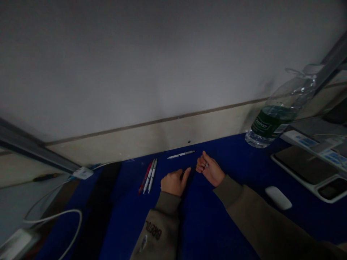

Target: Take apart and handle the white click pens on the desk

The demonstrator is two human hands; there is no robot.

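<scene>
My left hand (175,182) rests on the blue desk mat (206,216) with its fingers curled and its thumb pointing right, holding nothing. Just left of it lie a red pen (145,177) and two white pens (150,176), side by side. My right hand (210,168) is curled shut, and a small silvery object (206,165) shows between its fingers. It is too small to identify. Above both hands, a lone white-and-silver pen (181,154) lies near the mat's far edge, touched by neither hand.
A part-filled plastic water bottle (273,119) stands at the far right of the mat, beside a white power strip (309,146) and a dark tablet (303,166). A white mouse (278,198) lies nearer. A white cable (54,216) curves at the lower left. A wall rises behind.
</scene>
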